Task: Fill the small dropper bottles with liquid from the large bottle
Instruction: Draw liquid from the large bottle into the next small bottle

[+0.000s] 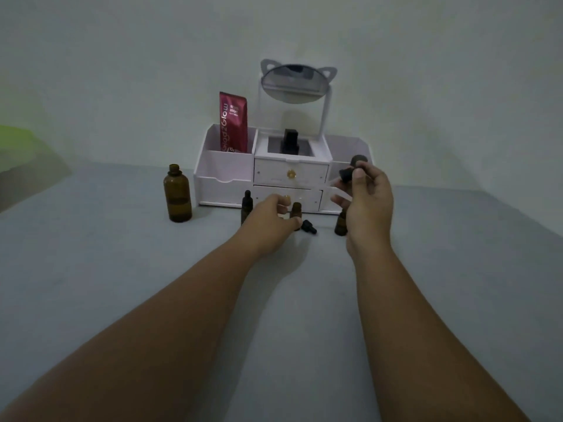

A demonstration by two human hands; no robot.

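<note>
The large amber bottle (pixel 177 195) stands uncapped at the left, partly filled. My left hand (pixel 268 222) wraps around a small open amber bottle (pixel 295 210) standing on the surface. My right hand (pixel 367 196) is raised above the right side and pinches a black dropper cap (pixel 350 172), its clear pipette pointing left and down. A capped small dropper bottle (pixel 246 205) stands just behind my left hand. Another small bottle (pixel 341 223) is partly hidden by my right hand. A loose black dropper cap (pixel 308 226) lies between the hands.
A white cosmetic organiser (pixel 225 178) with drawers stands against the wall just behind the bottles. It holds a red pouch (pixel 233 123), a dark item, and a cat-ear mirror (pixel 294 83). The grey surface (pixel 122 269) stretches toward me.
</note>
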